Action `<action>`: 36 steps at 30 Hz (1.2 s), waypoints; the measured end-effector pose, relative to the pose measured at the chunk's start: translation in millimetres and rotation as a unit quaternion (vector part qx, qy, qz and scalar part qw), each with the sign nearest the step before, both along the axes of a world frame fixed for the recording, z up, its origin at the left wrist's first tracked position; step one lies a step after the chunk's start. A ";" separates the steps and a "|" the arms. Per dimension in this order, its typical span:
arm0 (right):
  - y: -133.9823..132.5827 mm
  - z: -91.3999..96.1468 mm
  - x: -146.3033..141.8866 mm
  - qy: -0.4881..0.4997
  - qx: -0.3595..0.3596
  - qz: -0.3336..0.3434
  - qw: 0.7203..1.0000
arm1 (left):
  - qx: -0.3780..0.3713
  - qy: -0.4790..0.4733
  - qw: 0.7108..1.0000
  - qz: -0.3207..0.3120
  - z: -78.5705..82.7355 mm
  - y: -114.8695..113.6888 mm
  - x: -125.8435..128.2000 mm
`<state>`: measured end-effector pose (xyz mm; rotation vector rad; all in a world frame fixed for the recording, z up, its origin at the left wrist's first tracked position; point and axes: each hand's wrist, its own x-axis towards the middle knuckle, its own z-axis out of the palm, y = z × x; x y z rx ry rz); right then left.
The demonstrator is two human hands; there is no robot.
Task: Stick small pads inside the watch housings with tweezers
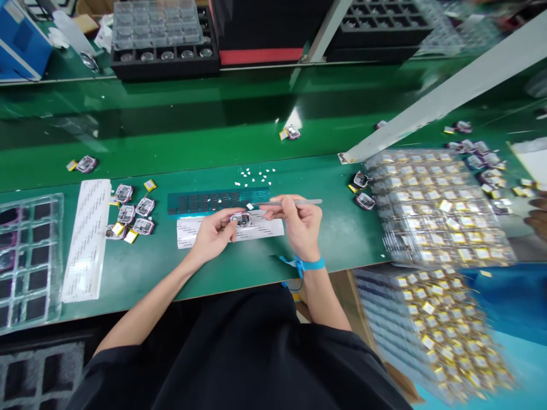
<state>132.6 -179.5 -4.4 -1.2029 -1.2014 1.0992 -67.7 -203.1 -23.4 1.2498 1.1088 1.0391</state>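
My left hand (216,232) grips a small watch-like case with exposed circuitry (241,220) between thumb and fingers. A pair of tweezers (294,202) is pinched in my right hand (301,222), which wears a blue wrist strap (311,264). At the tweezers' tip, just above the case, is a small white piece (250,206). Beneath both hands lies a white printed sheet (192,233). Behind it is a teal strip with rows of dark pieces (205,202), and farther back are several white scraps (256,174) on the green bench.
Several similar cases (126,214) with yellow-edged cells lie left, beside a white printed strip (85,239) and a clear tray (38,256). Stacked clear trays of cells (440,205) stand right. A slanted white post (427,97) crosses the upper right; a shelf with black trays (166,65) runs behind.
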 end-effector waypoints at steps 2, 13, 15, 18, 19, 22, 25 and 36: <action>-4.8 -2.0 20.4 -0.017 -0.017 -0.032 0.999 | 0.062 0.076 0.995 -0.035 3.9 -2.7 3.4; -10.0 -41.9 51.5 -0.016 -0.109 -0.015 0.994 | 0.229 0.329 0.888 -0.225 -2.5 8.1 25.5; -9.6 -43.8 50.0 -0.012 -0.109 -0.016 0.994 | 0.226 0.345 0.882 -0.230 -3.9 11.0 26.7; -10.1 -45.5 48.8 -0.008 -0.107 -0.018 0.994 | 0.222 0.365 0.871 -0.241 -3.5 13.8 29.7; -10.4 -46.1 48.4 -0.007 -0.106 -0.019 0.994 | 0.222 0.372 0.868 -0.244 -3.1 14.3 30.9; -11.3 -47.7 48.6 -0.004 -0.104 -0.021 0.994 | 0.229 0.383 0.860 -0.247 -3.0 14.9 33.8; -11.4 -45.4 53.7 -0.009 -0.093 -0.019 0.995 | 0.235 0.391 0.856 -0.243 -4.7 14.5 35.8; 28.9 -16.2 36.3 -0.181 0.093 0.174 0.963 | 0.242 0.323 0.902 -0.154 15.1 13.2 17.8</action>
